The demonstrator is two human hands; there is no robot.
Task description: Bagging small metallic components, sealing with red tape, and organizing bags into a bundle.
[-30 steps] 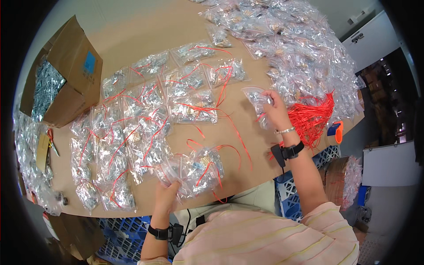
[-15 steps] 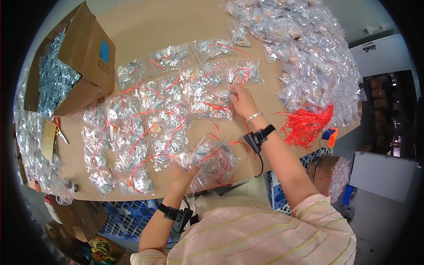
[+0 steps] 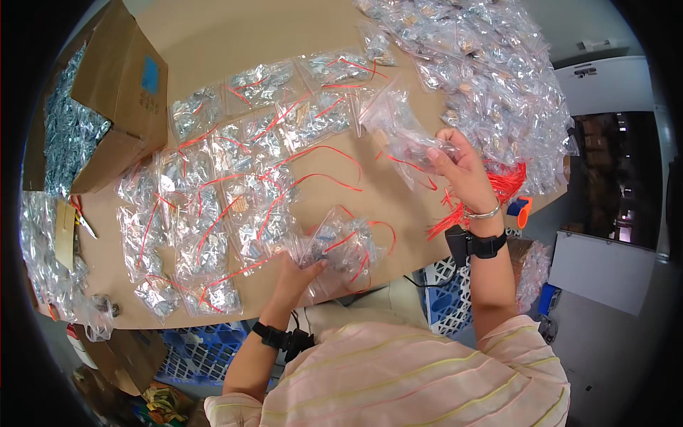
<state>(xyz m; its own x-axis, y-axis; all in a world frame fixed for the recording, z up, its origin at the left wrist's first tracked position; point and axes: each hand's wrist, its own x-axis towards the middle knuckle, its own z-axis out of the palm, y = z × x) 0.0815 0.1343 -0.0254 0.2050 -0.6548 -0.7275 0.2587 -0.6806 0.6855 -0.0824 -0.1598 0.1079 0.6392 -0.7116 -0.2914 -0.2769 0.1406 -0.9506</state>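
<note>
My right hand (image 3: 462, 164) is closed on a clear plastic bag (image 3: 400, 128), pinching its lower right part above the table. The bag hangs tilted to the left with small parts inside, and a red strip is beside it. My left hand (image 3: 295, 277) grips several clear bags of small metal parts (image 3: 345, 245) near the table's front edge, thumb on top; red strips lie across them. To the left and beyond, rows of similar filled bags (image 3: 203, 245) cover the brown table, red strips (image 3: 327, 151) draped over many.
A cardboard box (image 3: 131, 92) of metal pieces stands at far left, with scissors (image 3: 85, 224) beside it. More bags (image 3: 53, 249) lie along the left edge. At right rise a big heap of filled bags (image 3: 498, 85), a bundle of red strips (image 3: 509, 181) and an orange-and-blue roll (image 3: 521, 211).
My right hand has lifted a bag from the right end of the rows and carried it rightward, towards the red bundle. My left hand keeps its grip, nearly in place.
</note>
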